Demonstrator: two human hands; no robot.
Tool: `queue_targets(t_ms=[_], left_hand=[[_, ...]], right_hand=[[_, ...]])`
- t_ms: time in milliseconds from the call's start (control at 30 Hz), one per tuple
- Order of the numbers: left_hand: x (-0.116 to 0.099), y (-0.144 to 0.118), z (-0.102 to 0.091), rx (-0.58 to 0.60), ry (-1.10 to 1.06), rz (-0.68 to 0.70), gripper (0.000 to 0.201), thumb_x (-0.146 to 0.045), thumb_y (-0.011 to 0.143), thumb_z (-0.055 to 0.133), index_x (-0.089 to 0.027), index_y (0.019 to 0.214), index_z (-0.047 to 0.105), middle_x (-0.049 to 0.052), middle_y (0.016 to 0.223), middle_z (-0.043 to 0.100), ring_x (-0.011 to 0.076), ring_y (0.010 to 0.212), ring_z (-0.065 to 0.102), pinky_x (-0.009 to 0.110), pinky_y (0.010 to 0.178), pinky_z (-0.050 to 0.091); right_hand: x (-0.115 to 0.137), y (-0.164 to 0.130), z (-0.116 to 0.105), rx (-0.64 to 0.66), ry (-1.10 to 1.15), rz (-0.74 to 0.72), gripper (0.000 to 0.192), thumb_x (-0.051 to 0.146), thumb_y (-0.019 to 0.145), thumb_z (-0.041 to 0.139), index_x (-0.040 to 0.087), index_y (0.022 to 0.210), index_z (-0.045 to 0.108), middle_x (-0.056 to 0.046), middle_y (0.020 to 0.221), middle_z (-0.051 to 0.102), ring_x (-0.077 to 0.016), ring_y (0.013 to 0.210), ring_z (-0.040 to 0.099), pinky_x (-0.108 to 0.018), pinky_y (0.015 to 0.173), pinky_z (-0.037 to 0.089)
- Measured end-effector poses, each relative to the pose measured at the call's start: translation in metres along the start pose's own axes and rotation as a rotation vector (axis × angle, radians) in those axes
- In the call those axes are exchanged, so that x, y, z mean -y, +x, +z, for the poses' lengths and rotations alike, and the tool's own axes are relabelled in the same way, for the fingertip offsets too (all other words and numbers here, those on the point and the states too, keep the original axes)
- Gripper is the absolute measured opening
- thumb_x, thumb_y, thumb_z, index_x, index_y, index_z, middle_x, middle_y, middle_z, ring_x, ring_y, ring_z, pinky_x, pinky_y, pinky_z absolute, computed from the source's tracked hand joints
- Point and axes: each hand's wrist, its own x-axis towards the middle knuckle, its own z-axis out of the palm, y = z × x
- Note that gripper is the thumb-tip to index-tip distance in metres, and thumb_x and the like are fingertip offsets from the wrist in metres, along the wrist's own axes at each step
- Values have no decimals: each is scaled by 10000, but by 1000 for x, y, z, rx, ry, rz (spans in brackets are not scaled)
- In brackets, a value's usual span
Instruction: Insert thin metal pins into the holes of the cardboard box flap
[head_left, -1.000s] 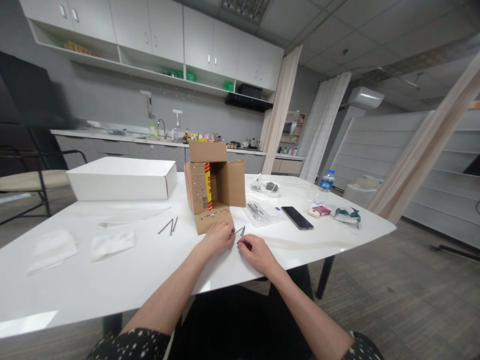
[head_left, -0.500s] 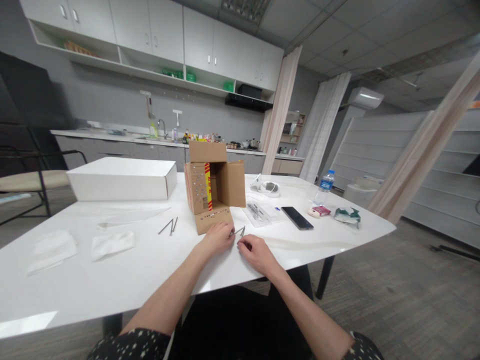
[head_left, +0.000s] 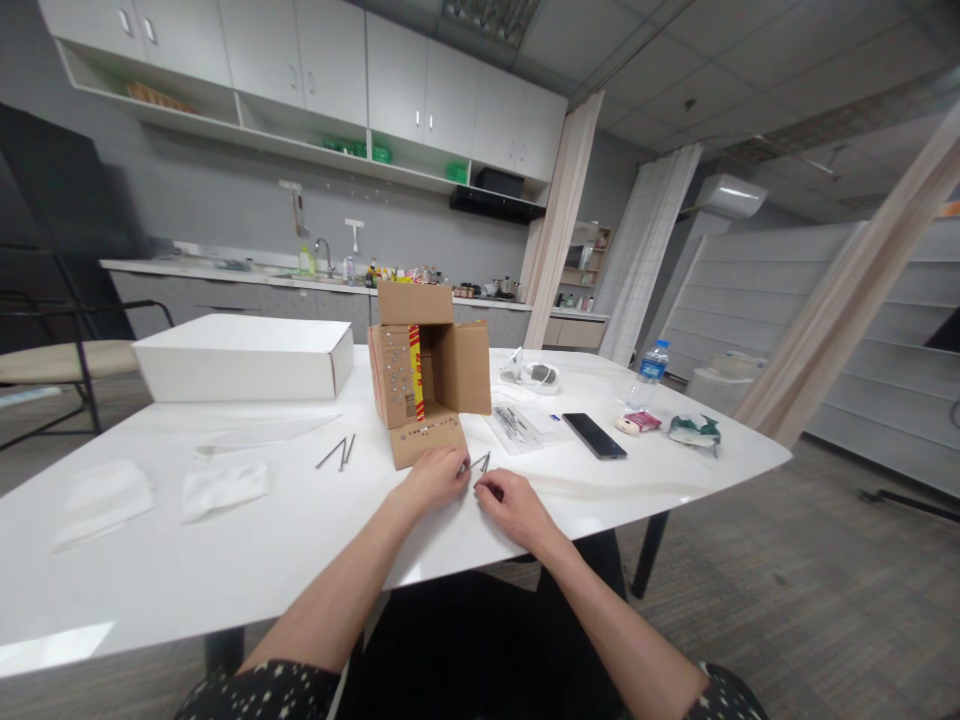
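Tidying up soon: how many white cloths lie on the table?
2. One cloth lies near the table's left edge; the other cloth is just right of it. None seems hidden.

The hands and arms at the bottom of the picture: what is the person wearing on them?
Nothing on the hands: the left hand and right hand are bare, with no gloves, rings or watch that I can see. The forearms are bare too. Short dark sleeves with small pale specks begin above the elbows.

Short dark sleeves (head_left: 259,690) dotted with small pale star-like specks cover both upper arms; forearms are bare.
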Motion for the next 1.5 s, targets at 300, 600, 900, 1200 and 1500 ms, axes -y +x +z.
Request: queue_targets(t_ms=[300, 600, 900, 1200, 1500], left_hand=[[-4, -3, -5, 23, -5, 15, 227, -256, 876, 459, -209, 982, 654, 88, 1014, 708, 230, 956, 649, 306, 810, 469], [-5, -5, -6, 27, 14, 18, 237, -257, 879, 455, -213, 1002, 653, 81, 1018, 708, 223, 964, 648, 301, 824, 467], [-2, 5, 2, 36, 73, -41, 242, -235, 923, 432, -144, 999, 644, 148, 1055, 682, 262, 1011, 637, 357, 868, 458], [-1, 5, 7, 23, 113, -74, 265, -153, 918, 417, -116, 1112, 593, 172, 1085, 655, 251, 1013, 633, 357, 886, 451], [4, 10, 9, 44, 163, -104, 287, -109, 888, 417, -93, 1096, 613, 197, 1077, 648, 269, 1031, 623, 378, 897, 459]], right_hand=[[-2, 1, 1, 3, -10, -9, 157, 180, 868, 528, 176, 788, 664, -24, 751, 652, -149, 690, 561, -244, 661, 398], [-2, 0, 1, 3, -20, -7, 168, 189, 870, 528, 171, 790, 675, -26, 750, 653, -149, 687, 559, -246, 657, 403], [3, 0, -2, 10, -8, 1, 161, 176, 864, 528, 178, 806, 679, -31, 788, 676, -157, 714, 577, -250, 676, 413], [0, 1, 0, 10, -16, -2, 166, 167, 860, 528, 173, 800, 684, -31, 777, 671, -152, 710, 573, -246, 678, 410], [3, 0, -2, 10, -17, 6, 161, 161, 861, 535, 175, 803, 684, -33, 787, 680, -154, 713, 580, -247, 680, 413]])
